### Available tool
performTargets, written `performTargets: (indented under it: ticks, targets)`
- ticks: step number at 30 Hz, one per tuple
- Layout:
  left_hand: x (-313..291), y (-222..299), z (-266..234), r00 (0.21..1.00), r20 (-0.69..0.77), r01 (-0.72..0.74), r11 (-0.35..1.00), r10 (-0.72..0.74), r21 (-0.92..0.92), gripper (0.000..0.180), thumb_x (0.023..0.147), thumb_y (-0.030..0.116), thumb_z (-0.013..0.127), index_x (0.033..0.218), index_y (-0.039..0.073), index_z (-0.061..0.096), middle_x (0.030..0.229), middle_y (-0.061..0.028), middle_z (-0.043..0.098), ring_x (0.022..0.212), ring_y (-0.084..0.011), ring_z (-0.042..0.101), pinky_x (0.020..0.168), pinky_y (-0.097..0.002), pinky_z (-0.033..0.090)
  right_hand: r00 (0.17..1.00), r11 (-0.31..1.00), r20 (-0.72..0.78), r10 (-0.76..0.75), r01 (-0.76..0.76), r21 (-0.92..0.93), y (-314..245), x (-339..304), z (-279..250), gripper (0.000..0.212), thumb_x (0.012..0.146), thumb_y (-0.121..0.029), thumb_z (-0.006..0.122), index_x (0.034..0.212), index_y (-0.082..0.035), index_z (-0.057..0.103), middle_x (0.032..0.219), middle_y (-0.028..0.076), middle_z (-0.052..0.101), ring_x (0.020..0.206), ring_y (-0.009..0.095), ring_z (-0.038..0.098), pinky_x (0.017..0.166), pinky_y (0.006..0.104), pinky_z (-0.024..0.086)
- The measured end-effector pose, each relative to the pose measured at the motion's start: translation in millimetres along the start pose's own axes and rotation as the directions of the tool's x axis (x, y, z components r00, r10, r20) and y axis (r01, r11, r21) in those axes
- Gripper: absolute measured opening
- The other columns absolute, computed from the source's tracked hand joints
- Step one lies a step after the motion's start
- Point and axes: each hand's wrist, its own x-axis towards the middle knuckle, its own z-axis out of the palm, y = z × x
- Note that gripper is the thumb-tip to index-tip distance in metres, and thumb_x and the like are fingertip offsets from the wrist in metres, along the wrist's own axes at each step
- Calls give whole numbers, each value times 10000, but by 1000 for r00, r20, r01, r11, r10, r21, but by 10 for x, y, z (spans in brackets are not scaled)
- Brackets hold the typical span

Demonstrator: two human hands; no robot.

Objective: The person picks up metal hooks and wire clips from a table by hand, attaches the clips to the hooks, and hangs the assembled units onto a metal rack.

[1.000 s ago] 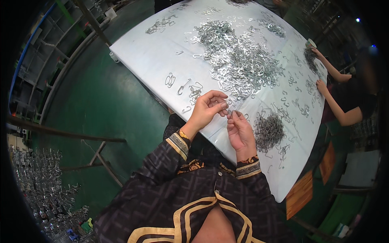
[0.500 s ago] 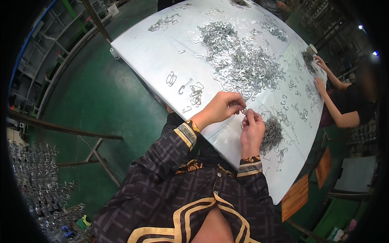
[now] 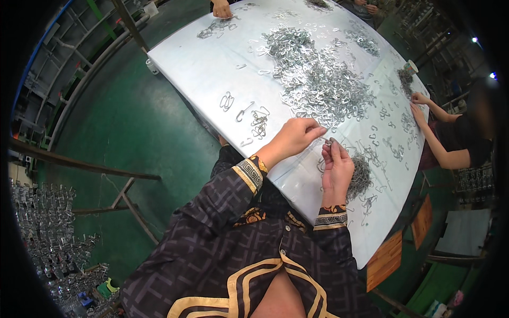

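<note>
My left hand [image 3: 296,138] and my right hand [image 3: 338,172] meet above the near edge of the white-covered table [image 3: 297,180]. The left one pinches a thin wire piece [image 3: 325,138] between thumb and fingertips. In the right one's fingertips sits a small metal hook [image 3: 329,143], partly hidden by the fingers. Just beyond my right hand lies a heap of dark thin wire pieces [image 3: 359,177]. Past both hands spreads a large pile of shiny metal hooks [image 3: 323,87]. A small group of loose hooks [image 3: 259,123] lies left of my hands.
At the right edge a co-worker's hands [image 3: 419,103] rest near a small wire heap [image 3: 405,82] and a cup [image 3: 410,67]. Another person's hand [image 3: 221,9] touches hooks at the far left. Wooden stools [image 3: 385,261] stand by the right side; a metal frame [image 3: 127,196] stands left.
My hands have drawn slightly apart, and a thin wire end shows between them. Another person's hand has come in at the far left edge. The right co-worker's upper hand has lowered.
</note>
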Motion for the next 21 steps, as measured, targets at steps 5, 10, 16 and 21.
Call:
performTargets:
  ticks: [5, 10, 16, 21]
  targets:
    - [-38, 18, -46, 989, 71, 131, 991, -133, 27, 288, 858, 262, 656, 776, -13, 634, 652, -132, 623, 599, -245, 602, 576, -362, 463, 997, 987, 56, -56, 64, -150, -37, -92, 57, 231, 909, -82, 630, 1045, 104, 618, 880, 130, 658, 742, 183, 663, 659, 265, 561]
    - [-80, 67, -68, 935, 241, 298, 944, -259, -142, 263, 917, 250, 623, 821, 6, 641, 616, -19, 586, 537, -86, 506, 496, -245, 409, 996, 985, 36, -84, 88, -148, -16, -72, 31, 222, 905, -87, 638, 1022, 101, 621, 861, 121, 658, 706, 177, 661, 625, 267, 560]
    - [-137, -38, -27, 904, 309, 403, 834, -297, -377, 346, 939, 284, 581, 705, 29, 589, 585, -4, 560, 497, -71, 475, 464, -236, 370, 992, 977, 75, -106, 118, -177, -3, -94, 70, 173, 887, -61, 648, 981, 83, 623, 827, 114, 658, 656, 149, 641, 576, 246, 529]
    - [-85, -73, -146, 919, 296, 357, 870, -262, -340, 357, 931, 277, 584, 684, 19, 582, 572, -4, 538, 516, -80, 461, 475, -261, 370, 992, 978, 96, -84, 101, -181, -24, -91, 33, 143, 862, -46, 670, 936, 65, 620, 799, 111, 659, 622, 134, 622, 536, 232, 498]
